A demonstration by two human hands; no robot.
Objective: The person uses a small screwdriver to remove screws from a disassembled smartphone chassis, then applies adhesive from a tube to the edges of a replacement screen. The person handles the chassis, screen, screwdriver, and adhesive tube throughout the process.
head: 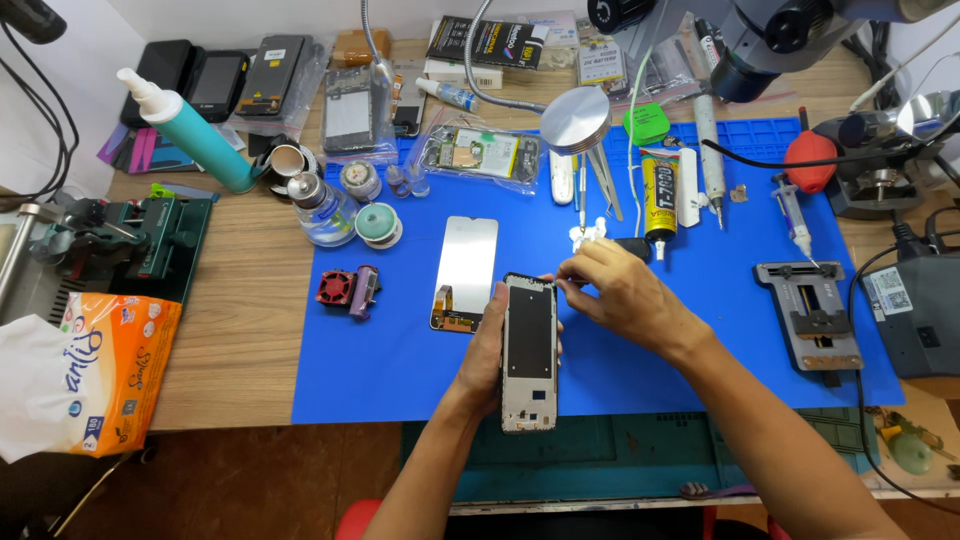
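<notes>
My left hand (486, 352) grips a phone frame (529, 352) from its left side, holding it upright over the blue work mat (400, 360). The frame shows a dark inner panel and a pale metal rim. My right hand (622, 292) pinches something small at the frame's top right corner; I cannot tell what it is. A detached phone screen (466, 270) lies flat on the mat just left of the frame, shiny side up, with a flex cable at its bottom.
A black-and-yellow glue tube (659, 198), tweezers (606, 182) and a syringe (794, 222) lie on the mat behind my hands. A metal clamp jig (820, 318) sits right. Bottles, a small red fan (336, 288), a green vise (140, 232) and an orange tissue pack (110, 370) stand left.
</notes>
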